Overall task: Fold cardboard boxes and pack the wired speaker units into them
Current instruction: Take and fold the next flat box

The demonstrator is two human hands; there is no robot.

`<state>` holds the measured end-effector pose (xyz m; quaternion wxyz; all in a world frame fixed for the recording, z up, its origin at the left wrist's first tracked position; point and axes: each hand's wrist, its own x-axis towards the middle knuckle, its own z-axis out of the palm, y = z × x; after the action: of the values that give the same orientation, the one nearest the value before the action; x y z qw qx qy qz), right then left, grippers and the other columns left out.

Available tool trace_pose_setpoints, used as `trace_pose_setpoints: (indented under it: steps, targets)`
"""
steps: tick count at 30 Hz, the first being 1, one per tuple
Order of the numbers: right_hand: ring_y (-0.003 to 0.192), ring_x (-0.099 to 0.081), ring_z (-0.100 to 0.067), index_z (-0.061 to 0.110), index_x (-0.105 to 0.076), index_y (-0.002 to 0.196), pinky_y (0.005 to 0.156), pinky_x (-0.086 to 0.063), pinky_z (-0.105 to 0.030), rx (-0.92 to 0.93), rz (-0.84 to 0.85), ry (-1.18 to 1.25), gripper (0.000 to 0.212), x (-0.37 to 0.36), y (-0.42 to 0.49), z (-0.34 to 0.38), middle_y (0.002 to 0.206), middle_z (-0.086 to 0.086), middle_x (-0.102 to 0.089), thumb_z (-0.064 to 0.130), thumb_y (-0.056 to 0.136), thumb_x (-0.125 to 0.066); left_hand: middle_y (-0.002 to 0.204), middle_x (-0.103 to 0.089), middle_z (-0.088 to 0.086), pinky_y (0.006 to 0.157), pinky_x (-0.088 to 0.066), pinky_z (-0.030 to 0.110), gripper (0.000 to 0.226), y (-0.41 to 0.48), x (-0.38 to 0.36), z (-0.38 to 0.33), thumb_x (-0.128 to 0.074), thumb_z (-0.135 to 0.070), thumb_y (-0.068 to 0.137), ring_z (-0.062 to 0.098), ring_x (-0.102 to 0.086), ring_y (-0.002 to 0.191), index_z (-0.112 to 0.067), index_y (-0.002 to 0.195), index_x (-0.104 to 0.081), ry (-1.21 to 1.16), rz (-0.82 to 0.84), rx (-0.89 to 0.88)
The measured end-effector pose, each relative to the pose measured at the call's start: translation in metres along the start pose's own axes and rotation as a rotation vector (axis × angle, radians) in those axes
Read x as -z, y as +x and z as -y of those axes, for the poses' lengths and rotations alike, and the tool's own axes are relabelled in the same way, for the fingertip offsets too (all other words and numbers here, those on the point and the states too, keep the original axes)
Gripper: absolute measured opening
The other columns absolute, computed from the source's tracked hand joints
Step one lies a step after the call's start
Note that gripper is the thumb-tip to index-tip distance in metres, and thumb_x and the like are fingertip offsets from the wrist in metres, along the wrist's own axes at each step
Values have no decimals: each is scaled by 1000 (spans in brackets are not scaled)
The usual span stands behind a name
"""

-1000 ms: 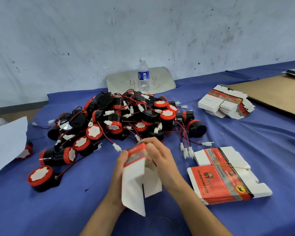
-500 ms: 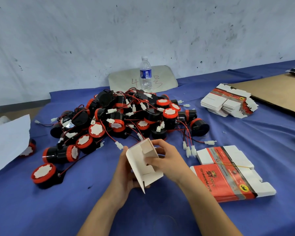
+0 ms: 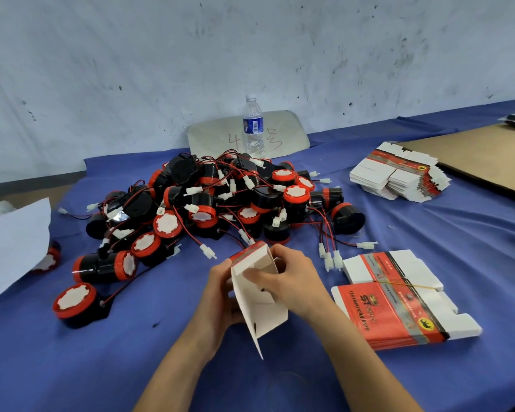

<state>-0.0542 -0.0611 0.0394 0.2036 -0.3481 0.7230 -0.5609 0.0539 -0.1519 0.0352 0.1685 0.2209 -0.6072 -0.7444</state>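
Observation:
A small cardboard box (image 3: 260,310), white inside with a red printed edge, is held partly unfolded above the blue cloth, its open end toward me. My left hand (image 3: 217,295) grips its left side from behind. My right hand (image 3: 289,281) holds its right side, with fingers curled over the flaps at the opening. Behind the box lies a heap of black and red wired speaker units (image 3: 220,200) with white connectors. A bundle of flat red and white boxes (image 3: 399,301), tied with a rubber band, lies to the right.
A second stack of flat boxes (image 3: 399,176) sits at the back right beside a brown cardboard sheet (image 3: 485,153). A water bottle (image 3: 252,126) stands against the wall. White paper (image 3: 12,242) covers the left edge, with one speaker (image 3: 49,257) half under it.
The box has been turned and opened up from flat; its white inside and flaps now face me. My right hand moved onto the flaps at the opening.

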Motion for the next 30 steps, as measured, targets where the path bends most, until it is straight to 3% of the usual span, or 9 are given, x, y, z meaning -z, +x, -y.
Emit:
trace_pose_setpoints:
  steps: [4,7,9,12,16,18,23,27,30]
  targets:
    - [78,-64,-14,22,-65,84,67,-50,-35,86,-78,-67,18,1,1,1,79,4,-69,33,72,-70,100,-74,8,65,-57,31,35,0,-3,1,-53,-48,85,21,-71,90,-26,102,-75,26,-27,-56]
    - [68,-57,-9,15,-61,79,60,-44,-27,129,-117,-32,20,3,-1,3,71,5,-65,33,68,-63,105,-73,7,64,-55,25,41,-1,-7,0,-48,-51,82,18,-70,93,-27,101,-75,13,-19,-21]
    - [64,-52,-7,10,-57,77,57,-41,-25,151,-123,-14,21,4,-2,4,68,4,-63,27,71,-68,105,-74,5,64,-55,23,42,-2,-8,1,-48,-56,78,16,-71,92,-31,98,-76,12,-18,-8]
    - [70,-57,-10,5,-60,84,63,-44,-24,170,-72,42,14,4,-1,5,76,2,-66,7,79,-73,103,-74,4,66,-56,24,40,-3,-7,2,-47,-55,80,15,-70,91,-32,96,-76,6,-29,-8]
    - [85,-64,-21,6,-62,93,77,-51,-36,139,-3,67,19,2,-2,6,88,-2,-70,9,79,-74,110,-71,10,76,-54,34,46,-3,-5,0,-50,-50,80,20,-68,96,-22,111,-70,-32,-37,-15]
    - [86,-65,-22,6,-61,93,79,-52,-39,136,6,50,22,1,-2,5,90,-2,-70,10,78,-76,111,-71,9,80,-51,35,43,-3,-4,-1,-52,-47,80,19,-68,97,-21,108,-72,-51,-18,-17]
    - [78,-64,-18,0,-61,90,72,-50,-33,165,29,71,18,3,0,4,83,-7,-70,6,80,-74,101,-73,7,65,-56,27,37,-5,-4,0,-54,-46,77,16,-69,87,-24,96,-76,-84,8,-31]
    - [77,-63,-21,-2,-64,88,70,-51,-35,199,18,85,10,5,1,3,81,-11,-70,2,81,-71,102,-73,10,62,-56,26,49,-3,-5,1,-46,-50,75,18,-70,86,-19,103,-72,-110,-41,-33]
    - [76,-64,-16,7,-69,85,66,-48,-25,222,-52,45,7,5,2,0,77,0,-70,0,84,-66,103,-73,9,61,-55,26,43,-4,-6,2,-48,-52,76,18,-70,86,-25,97,-75,-115,-40,-50]
